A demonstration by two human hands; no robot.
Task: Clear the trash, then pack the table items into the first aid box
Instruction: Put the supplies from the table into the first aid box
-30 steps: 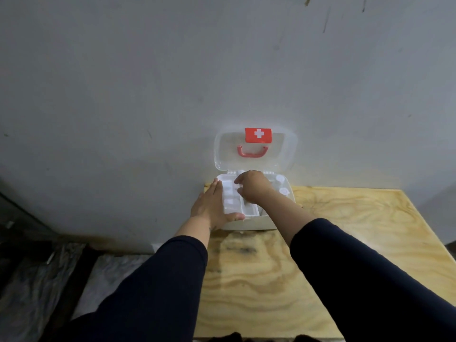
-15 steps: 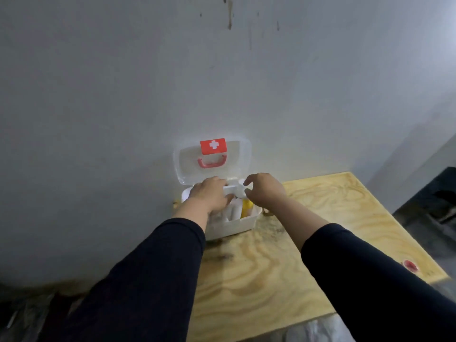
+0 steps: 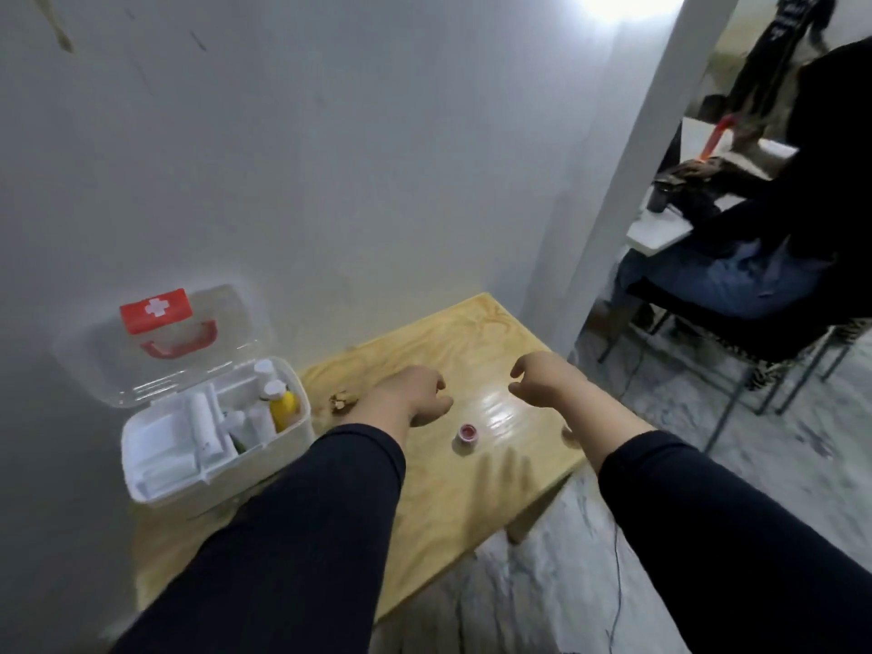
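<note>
The white first aid box (image 3: 155, 483) stands open at the table's left, its clear lid (image 3: 94, 365) with a red cross label leaning on the wall. Inside I see white bandage rolls, small bottles and a yellow bottle (image 3: 283, 408). A small pink-red jar (image 3: 466, 436) sits on the wooden table (image 3: 448, 502), between my two arms. My left hand (image 3: 415, 394) hovers over the table to the right of the box, fingers loosely curled, holding nothing. My right hand (image 3: 542, 377) hovers farther right, fingers also curled and empty. A small brown crumpled scrap (image 3: 340, 402) lies beside my left wrist.
A grey wall runs behind the table. A white pillar (image 3: 632, 181) stands past the table's far right corner. Beyond it a seated person (image 3: 764, 257) in dark clothes works at another table, on a metal-legged chair. The floor to the right is marbled grey.
Both hands left the first aid box and moved right over the table. My view swung to the right, so the jar, the pillar and the seated person came into sight.
</note>
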